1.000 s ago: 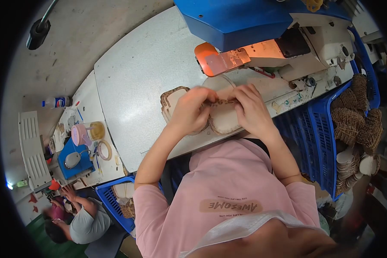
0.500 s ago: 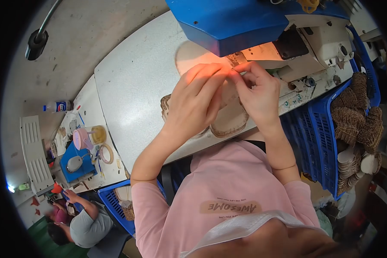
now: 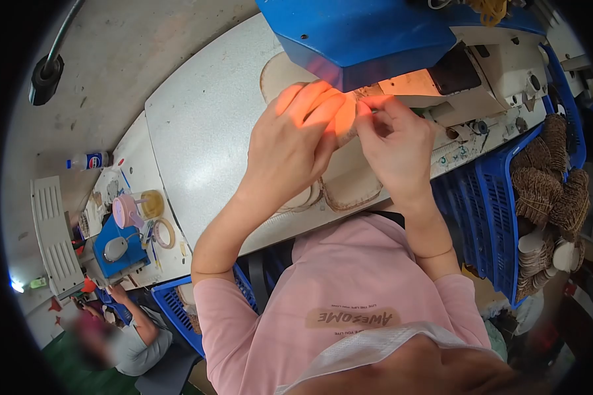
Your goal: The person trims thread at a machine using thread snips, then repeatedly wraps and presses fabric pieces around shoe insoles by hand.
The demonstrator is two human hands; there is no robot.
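Note:
A flat cream sole-shaped piece (image 3: pixel 274 74) with a brown edge lies under the blue machine head (image 3: pixel 369 49), lit orange. My left hand (image 3: pixel 293 141) is bent over this piece and grips it, its fingertips close to the machine head. My right hand (image 3: pixel 402 148) is closed in a pinch beside the piece's edge, just right of the left fingertips. What sits between the right thumb and finger is too small to make out. Below my hands, more cream pieces with brown rims (image 3: pixel 352 185) lie at the table's front edge, partly covered by my left hand.
Blue crates (image 3: pixel 497 217) with stacks of brown-edged pieces (image 3: pixel 537 191) stand on the right. Another blue crate (image 3: pixel 178 313) is at lower left. A bottle (image 3: pixel 87 161), a pink cup (image 3: pixel 125 210) and a tape roll (image 3: pixel 163 233) sit on the left table. A co-worker (image 3: pixel 141 336) sits beyond.
The cream piece under the machine head and my left hand have shifted slightly left. My right hand stays pinched near the same spot. The co-worker's arm has lowered.

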